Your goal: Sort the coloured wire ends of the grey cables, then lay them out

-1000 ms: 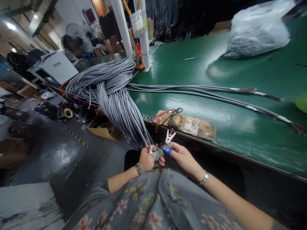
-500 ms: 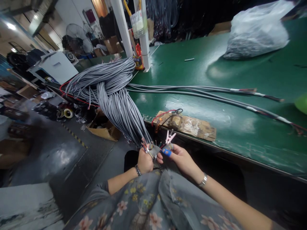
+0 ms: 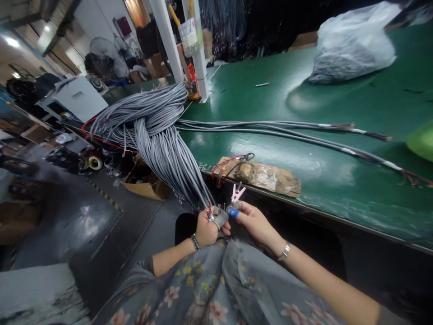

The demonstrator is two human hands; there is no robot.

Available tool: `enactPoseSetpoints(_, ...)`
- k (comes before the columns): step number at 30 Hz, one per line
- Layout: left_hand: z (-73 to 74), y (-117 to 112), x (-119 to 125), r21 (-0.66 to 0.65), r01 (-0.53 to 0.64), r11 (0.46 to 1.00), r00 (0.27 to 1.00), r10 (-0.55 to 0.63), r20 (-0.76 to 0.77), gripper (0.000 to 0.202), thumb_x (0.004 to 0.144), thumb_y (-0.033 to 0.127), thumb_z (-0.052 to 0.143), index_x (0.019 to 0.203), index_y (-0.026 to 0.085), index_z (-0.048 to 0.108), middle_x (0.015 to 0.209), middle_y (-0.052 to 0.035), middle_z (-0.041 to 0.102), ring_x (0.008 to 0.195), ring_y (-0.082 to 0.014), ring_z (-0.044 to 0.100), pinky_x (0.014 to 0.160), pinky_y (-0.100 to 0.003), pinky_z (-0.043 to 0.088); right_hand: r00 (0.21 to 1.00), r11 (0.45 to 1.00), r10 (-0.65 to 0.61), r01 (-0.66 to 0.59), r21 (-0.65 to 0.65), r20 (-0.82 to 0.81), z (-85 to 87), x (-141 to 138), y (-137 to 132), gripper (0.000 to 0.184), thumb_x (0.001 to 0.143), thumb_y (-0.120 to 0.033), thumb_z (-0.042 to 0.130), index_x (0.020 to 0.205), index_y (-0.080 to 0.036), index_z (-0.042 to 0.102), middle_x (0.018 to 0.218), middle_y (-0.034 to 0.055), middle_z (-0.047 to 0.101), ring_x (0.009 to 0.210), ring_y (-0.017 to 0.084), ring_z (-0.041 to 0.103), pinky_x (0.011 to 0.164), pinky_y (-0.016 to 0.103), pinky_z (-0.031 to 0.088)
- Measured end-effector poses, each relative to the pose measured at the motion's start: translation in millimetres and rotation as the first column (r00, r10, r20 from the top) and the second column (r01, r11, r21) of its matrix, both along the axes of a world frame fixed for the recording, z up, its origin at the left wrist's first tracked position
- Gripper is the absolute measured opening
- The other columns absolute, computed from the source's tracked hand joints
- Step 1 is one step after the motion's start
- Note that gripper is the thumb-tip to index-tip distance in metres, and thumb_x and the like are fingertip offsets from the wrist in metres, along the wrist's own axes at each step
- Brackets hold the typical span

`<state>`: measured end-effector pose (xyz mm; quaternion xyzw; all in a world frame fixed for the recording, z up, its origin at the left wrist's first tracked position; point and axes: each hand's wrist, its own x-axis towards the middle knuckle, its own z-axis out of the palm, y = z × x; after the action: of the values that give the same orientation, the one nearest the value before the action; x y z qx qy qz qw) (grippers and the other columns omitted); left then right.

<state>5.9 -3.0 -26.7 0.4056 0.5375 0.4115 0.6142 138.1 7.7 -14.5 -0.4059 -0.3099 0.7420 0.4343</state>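
Note:
My left hand (image 3: 207, 229) is closed around the stripped end of a grey cable, with thin coloured wires (image 3: 221, 206) poking up past its taped thumb. Close against it, my right hand (image 3: 252, 221) pinches thumb and forefinger together beside those wires; what lies between the fingertips is too small to make out. Blue tape wraps its thumb, greyish tape its forefinger. Just beyond the right fingertips stands a pink clip (image 3: 237, 193), at the bench edge. From the left hand, a thick bundle of grey cables (image 3: 169, 151) runs up onto the bench.
A worn wooden board (image 3: 267, 178) with red and black leads lies along the edge of the green bench (image 3: 338, 198). Several finished-looking cables (image 3: 270, 127) stretch right. A filled plastic bag (image 3: 352, 45) sits far back. A cardboard box (image 3: 145, 183) stands on the floor.
My right fingertips have come closer to the wires at my left hand, and the wires' spread has shifted. The whole view has swung slightly, moving the bench things left.

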Motion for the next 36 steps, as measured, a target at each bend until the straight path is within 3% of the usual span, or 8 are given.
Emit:
enactPoseSetpoints(8, -13.4, 2.4, 0.5, 0.000, -0.095, 0.996, 0.995, 0.094, 0.044, 0.046, 0.063, 0.057, 0.070, 0.055, 0.015, 0.053, 0.044, -0.0007, 0.057, 0.032, -0.0088, 0.047, 0.035, -0.019, 0.035, 0.997, 0.997, -0.029, 0.023, -0.072, -0.077, -5.8, -3.4, -4.2, 0.042, 0.050, -0.045, 0.083, 0.061, -0.018, 0.053, 0.050, -0.0012, 0.055, 0.045, 0.010, 0.044, 0.048, 0.025, 0.028)
enactPoseSetpoints(11, -12.8, 2.5, -0.2, 0.004, -0.064, 0.998, 0.997, 0.063, 0.038, 0.045, 0.065, 0.056, 0.070, 0.056, 0.015, 0.053, 0.044, -0.0006, 0.057, 0.032, -0.0087, 0.048, 0.035, -0.019, 0.035, 0.992, 0.994, -0.059, 0.049, -0.095, -0.108, -6.6, -5.5, -4.6, 0.037, 0.051, -0.041, 0.081, 0.060, -0.018, 0.053, 0.047, -0.0032, 0.051, 0.045, 0.010, 0.043, 0.048, 0.024, 0.029)
enactPoseSetpoints(15, -7.6, 1.2, -2.6, -0.020, 0.031, 0.999, 0.999, -0.031, 0.012, 0.041, 0.065, 0.050, 0.072, 0.054, 0.015, 0.054, 0.045, -0.0011, 0.057, 0.035, -0.0092, 0.051, 0.037, -0.019, 0.037, 0.977, 0.976, -0.182, 0.165, -0.144, -0.109, -11.7, -1.7, 1.1, 0.033, 0.051, -0.036, 0.081, 0.057, -0.019, 0.053, 0.046, -0.0056, 0.045, 0.045, 0.008, 0.038, 0.047, 0.023, 0.030)
enactPoseSetpoints(19, -0.6, 2.2, -3.5, -0.052, 0.005, 0.999, 0.999, -0.002, 0.050, 0.040, 0.060, 0.050, 0.073, 0.057, 0.015, 0.055, 0.045, -0.0003, 0.058, 0.033, -0.0083, 0.048, 0.035, -0.019, 0.037, 0.942, 0.938, -0.306, 0.273, -0.216, -0.138, -24.1, 12.1, 12.3, 0.032, 0.052, -0.035, 0.082, 0.059, -0.019, 0.054, 0.052, -0.0048, 0.047, 0.049, 0.008, 0.040, 0.049, 0.023, 0.035)
enactPoseSetpoints(22, 7.6, 5.8, -1.2, -0.090, 0.010, 0.996, 0.992, 0.002, 0.127, 0.041, 0.054, 0.051, 0.075, 0.058, 0.014, 0.056, 0.042, 0.0001, 0.056, 0.029, -0.0073, 0.044, 0.031, -0.018, 0.033, 0.959, 0.959, -0.221, 0.179, -0.221, -0.178, -30.7, 17.7, 19.1, 0.034, 0.056, -0.045, 0.079, 0.068, -0.019, 0.062, 0.065, 0.0009, 0.058, 0.056, 0.012, 0.049, 0.054, 0.026, 0.041)
enactPoseSetpoints(26, 19.8, 12.1, 4.6, -0.150, 0.092, 0.984, 0.976, -0.059, 0.208, 0.043, 0.048, 0.050, 0.077, 0.059, 0.014, 0.055, 0.039, 0.0008, 0.054, 0.028, -0.0081, 0.043, 0.029, -0.018, 0.032, 0.974, 0.994, -0.087, 0.072, -0.079, -0.207, -27.9, 12.9, 26.2, 0.046, 0.056, -0.058, 0.077, 0.073, -0.017, 0.065, 0.069, 0.0018, 0.060, 0.057, 0.012, 0.048, 0.056, 0.026, 0.041)
enactPoseSetpoints(30, 23.2, 16.7, 9.2, -0.172, 0.115, 0.978, 0.974, -0.077, 0.213, 0.045, 0.047, 0.050, 0.077, 0.058, 0.015, 0.052, 0.039, 0.0022, 0.052, 0.027, -0.0080, 0.043, 0.030, -0.018, 0.031, 0.978, 0.995, -0.092, 0.095, 0.004, -0.189, -19.1, 7.4, 31.0, 0.050, 0.055, -0.065, 0.075, 0.064, -0.017, 0.062, 0.062, 0.0004, 0.056, 0.055, 0.011, 0.044, 0.054, 0.025, 0.038)
enactPoseSetpoints(36, 18.0, 18.8, 11.3, -0.188, 0.126, 0.974, 0.983, -0.097, 0.154, 0.045, 0.049, 0.052, 0.076, 0.056, 0.016, 0.049, 0.040, 0.0016, 0.052, 0.028, -0.0078, 0.043, 0.030, -0.019, 0.031, 0.957, 0.984, -0.176, 0.163, -0.075, -0.231, -16.1, 4.8, 32.2, 0.046, 0.052, -0.059, 0.080, 0.067, -0.017, 0.065, 0.063, 0.0001, 0.057, 0.058, 0.013, 0.047, 0.057, 0.027, 0.039)
